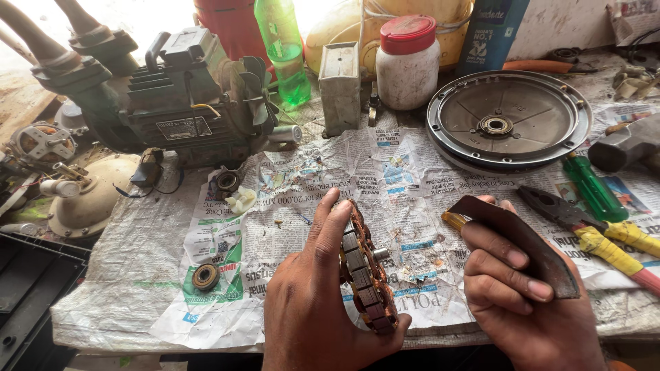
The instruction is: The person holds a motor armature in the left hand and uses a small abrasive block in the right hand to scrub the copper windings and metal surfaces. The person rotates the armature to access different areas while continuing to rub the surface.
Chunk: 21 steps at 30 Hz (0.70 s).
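My left hand point(313, 295) grips a round motor stator point(364, 275) with copper windings and steel teeth, held on edge above the newspaper. My right hand point(522, 302) holds a folded strip of dark brown sandpaper point(529, 240), pinched between thumb and fingers just right of the stator. A yellow tool handle point(454, 220) peeks out from behind the sandpaper, lying on the paper.
Newspaper point(385, 172) covers the bench. A round metal motor cover point(509, 127) lies at the back right, a green screwdriver point(595, 189) and yellow-handled pliers point(591, 233) to the right. A grey pump motor point(185, 96), white jar point(407, 65), green bottle point(283, 48) and small bearings point(205, 276) stand left and behind.
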Available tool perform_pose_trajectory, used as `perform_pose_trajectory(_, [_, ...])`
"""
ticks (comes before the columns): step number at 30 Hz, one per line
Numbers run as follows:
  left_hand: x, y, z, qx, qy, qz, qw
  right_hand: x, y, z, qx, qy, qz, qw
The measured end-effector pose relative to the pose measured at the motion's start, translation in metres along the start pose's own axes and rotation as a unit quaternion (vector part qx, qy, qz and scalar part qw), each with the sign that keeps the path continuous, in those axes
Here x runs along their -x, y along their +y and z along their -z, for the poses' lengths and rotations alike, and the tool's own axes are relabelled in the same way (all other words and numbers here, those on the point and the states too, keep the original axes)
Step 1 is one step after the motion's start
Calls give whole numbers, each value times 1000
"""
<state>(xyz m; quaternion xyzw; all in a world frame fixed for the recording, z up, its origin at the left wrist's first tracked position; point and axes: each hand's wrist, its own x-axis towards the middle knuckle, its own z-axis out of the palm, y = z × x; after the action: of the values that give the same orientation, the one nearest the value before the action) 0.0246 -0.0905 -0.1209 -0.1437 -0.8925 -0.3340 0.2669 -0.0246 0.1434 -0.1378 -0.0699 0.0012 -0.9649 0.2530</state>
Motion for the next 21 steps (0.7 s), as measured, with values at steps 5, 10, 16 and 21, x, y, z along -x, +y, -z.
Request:
perform_pose_trajectory(5, [-2,6,2,12,38,-28,999,1,-3,-1,-44,21,1,999])
perform_pose_trajectory(10, [-1,10,6,17,14,-26,999,2,-3,-3,-41,53,34,997])
perform_pose_trajectory(16, [0,9,8,39,-32,41,998,1,0,-2,-58,29,12,998])
perform_pose_trajectory(21, [1,10,7,46,-68,83,993,-1,3,-1,-69,43,1,997])
